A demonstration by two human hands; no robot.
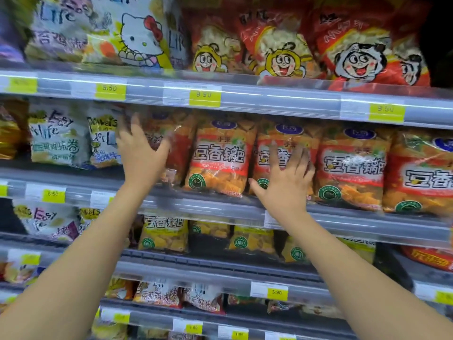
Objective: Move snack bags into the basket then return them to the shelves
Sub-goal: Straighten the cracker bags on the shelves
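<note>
reaching to the shelf [220,204], you have your left hand [142,155] spread against the end bag [176,143] and right hand [284,185] spread over the third bag [272,133], gripping neither; likely the taking step, so next curl fingers round one bag, basket being out of view.

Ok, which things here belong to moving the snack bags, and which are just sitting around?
Job: left hand; right hand; row of orange plastic snack bags at the hands.
Bystanders: white cartoon-cat bag; red cartoon-face bags on the top shelf; yellow price labels.
</note>
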